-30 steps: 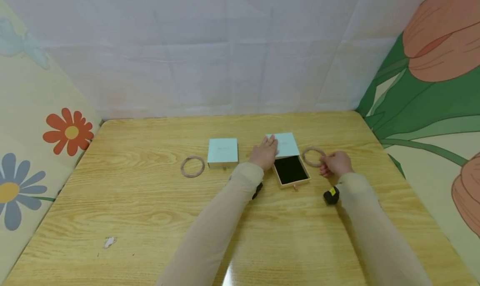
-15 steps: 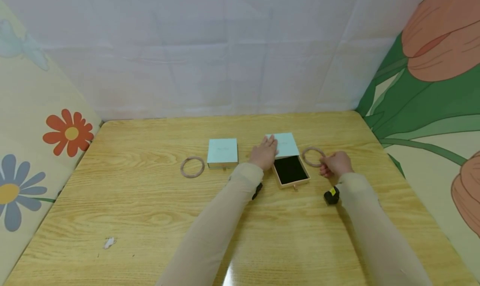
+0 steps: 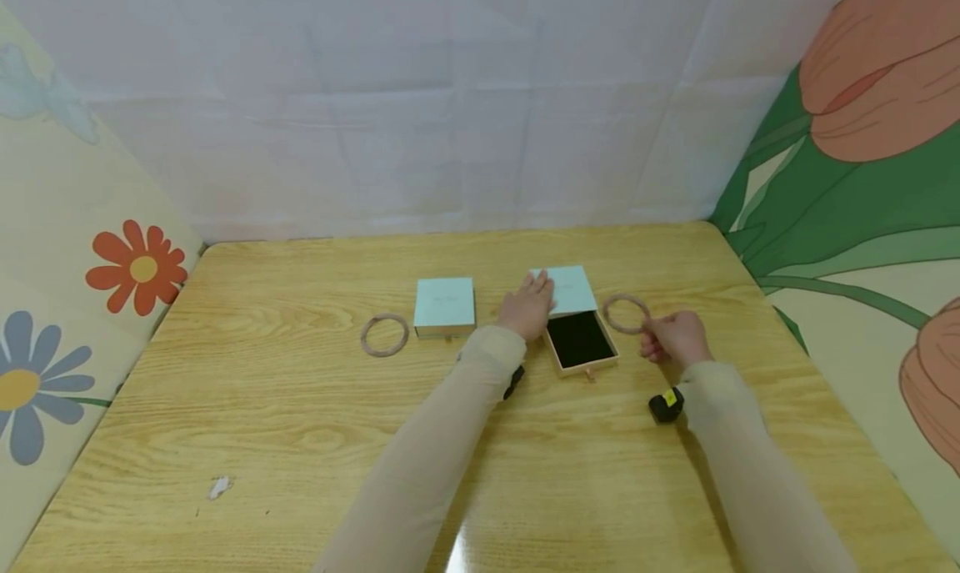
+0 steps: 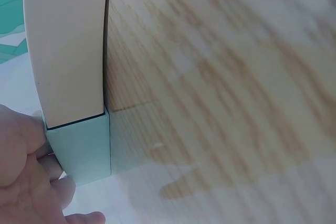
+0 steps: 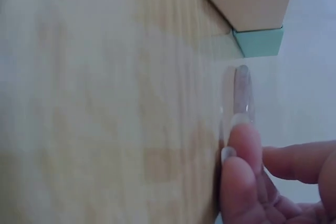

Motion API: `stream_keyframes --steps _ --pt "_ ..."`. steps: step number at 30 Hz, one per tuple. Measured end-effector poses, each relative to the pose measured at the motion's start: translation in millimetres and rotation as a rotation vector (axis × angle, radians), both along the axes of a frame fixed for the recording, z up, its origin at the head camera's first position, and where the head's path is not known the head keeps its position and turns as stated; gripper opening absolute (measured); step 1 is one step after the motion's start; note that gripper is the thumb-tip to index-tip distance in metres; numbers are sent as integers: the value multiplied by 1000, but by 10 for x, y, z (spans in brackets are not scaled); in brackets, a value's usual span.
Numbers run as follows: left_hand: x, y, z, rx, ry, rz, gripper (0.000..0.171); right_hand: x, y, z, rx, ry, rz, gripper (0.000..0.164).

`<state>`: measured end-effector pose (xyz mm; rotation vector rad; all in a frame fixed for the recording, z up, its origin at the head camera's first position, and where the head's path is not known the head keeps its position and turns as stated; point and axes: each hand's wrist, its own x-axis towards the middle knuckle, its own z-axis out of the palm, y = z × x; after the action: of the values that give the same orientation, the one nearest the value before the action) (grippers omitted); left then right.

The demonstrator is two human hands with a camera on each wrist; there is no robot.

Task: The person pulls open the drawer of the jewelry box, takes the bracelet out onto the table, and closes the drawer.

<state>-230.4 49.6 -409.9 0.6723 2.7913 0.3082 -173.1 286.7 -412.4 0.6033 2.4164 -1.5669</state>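
Observation:
On the table, the right-hand box has a pale blue sleeve (image 3: 573, 288) and a cream drawer (image 3: 581, 341) with a black lining, pulled out toward me. My left hand (image 3: 527, 306) rests on the sleeve's left part with fingers stretched over its top. The left wrist view shows its fingers (image 4: 50, 166) against the sleeve, beside the cream drawer side (image 4: 68, 51). Right of the box, my right hand (image 3: 675, 338) pinches the near right edge of a pinkish bangle (image 3: 609, 302). In the right wrist view the bangle (image 5: 242, 90) lies low along the tabletop between thumb and fingers.
A second pale blue box (image 3: 445, 303), its drawer pushed in, sits left of my left hand. Another bangle (image 3: 365, 339) lies to its left. A white scuff (image 3: 219, 487) marks the wooden table (image 3: 322, 423) at front left. A white cloth (image 3: 390, 139) hangs behind.
My right wrist has shifted slightly toward me and to the right, its fingers still at the bangle. The left hand and both boxes have stayed put.

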Motion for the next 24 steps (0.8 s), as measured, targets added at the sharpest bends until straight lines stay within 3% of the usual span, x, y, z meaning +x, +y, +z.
stream_keyframes --steps 5,24 --pt "-8 1 -6 3 -3 0 53 77 -29 1 -14 20 10 39" --pt "16 -6 36 -16 13 -6 53 369 -283 162 -57 61 52 40"
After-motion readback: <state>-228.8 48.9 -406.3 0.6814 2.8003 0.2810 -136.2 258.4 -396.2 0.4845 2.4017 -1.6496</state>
